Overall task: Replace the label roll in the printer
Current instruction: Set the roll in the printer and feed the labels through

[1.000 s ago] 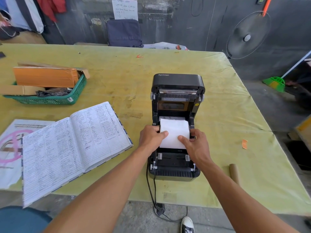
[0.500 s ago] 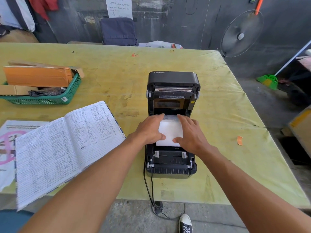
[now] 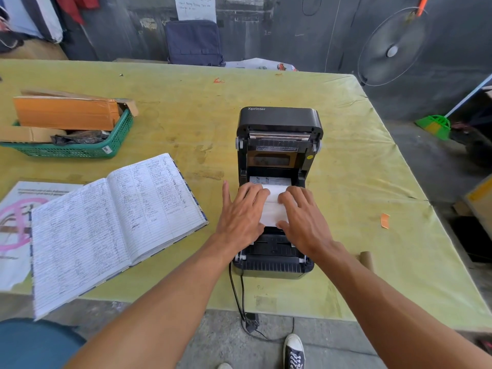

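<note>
A black Xprinter label printer [image 3: 279, 118] stands on the yellow-green table with its lid swung up and back. A white label roll [image 3: 273, 209] sits in the open bay. My left hand [image 3: 241, 214] lies over the roll's left side, fingers spread and pointing toward the lid. On the roll's right side rests my right hand [image 3: 303, 217] in the same way. Both hands hold the roll down in the bay and cover most of it. A bare cardboard core [image 3: 366, 258] lies on the table to the right of the printer.
An open handwritten ledger [image 3: 111, 219] lies left of the printer, overhanging the near table edge. A green basket [image 3: 80, 151] with boxes stands at the far left. The printer's black cable [image 3: 237, 294] drops over the near edge. An orange scrap [image 3: 384, 221] lies at the right.
The roll has sunk deeper into the printer bay. My hands have slid forward from gripping its sides to lying flat over it.
</note>
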The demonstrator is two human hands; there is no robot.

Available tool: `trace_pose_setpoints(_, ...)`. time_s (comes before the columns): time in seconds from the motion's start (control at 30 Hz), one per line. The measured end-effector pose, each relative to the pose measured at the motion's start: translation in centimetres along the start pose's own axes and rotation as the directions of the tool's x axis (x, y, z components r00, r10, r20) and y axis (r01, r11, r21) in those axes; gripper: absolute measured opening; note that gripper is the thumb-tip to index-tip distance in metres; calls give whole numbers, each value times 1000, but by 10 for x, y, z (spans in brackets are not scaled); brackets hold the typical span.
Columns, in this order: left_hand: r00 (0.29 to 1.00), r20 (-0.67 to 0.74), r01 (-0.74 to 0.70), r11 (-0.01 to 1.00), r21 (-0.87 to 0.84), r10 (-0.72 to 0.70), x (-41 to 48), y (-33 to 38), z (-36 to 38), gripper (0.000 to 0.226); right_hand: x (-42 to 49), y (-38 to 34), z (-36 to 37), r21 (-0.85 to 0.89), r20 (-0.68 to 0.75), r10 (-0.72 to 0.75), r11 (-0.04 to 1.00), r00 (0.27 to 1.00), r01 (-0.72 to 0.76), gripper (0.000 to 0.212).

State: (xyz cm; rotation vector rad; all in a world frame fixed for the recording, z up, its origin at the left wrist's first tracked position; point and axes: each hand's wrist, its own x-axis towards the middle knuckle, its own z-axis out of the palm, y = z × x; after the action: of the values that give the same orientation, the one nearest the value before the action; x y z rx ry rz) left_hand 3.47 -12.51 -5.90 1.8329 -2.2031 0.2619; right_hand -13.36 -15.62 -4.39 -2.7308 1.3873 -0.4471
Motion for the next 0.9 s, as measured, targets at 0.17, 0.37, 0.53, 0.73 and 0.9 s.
trace_pose_setpoints(0.17, 992, -59, -109, 994, -8, 109, -1, -13, -5, 65, -6, -2, 6, -122, -27, -23, 992, 999, 20, 50)
trace_pose_setpoints(0.37, 989, -49, -140, 990, 17, 141, -5, -10, -2, 66, -12, -2, 19, -179, -69, -31, 984, 997, 18, 41)
trace_pose_setpoints(0.53, 990, -21, -140, 989, 53, 141, -5, -3, 1, 61, -22, 6, 24, -236, -130, -97, 970, 987, 64, 24)
trace_pose_setpoints(0.73, 990, 4, -139, 987, 86, 139, -2, -1, -2, 55, -26, 2, 23, -262, -163, -48, 965, 985, 4, 28)
trace_pose_setpoints(0.9, 992, 8, -124, 988, 93, 124, -4, 0, -2, 54, -32, 0, 26, -259, -187, -54, 966, 981, 3, 26)
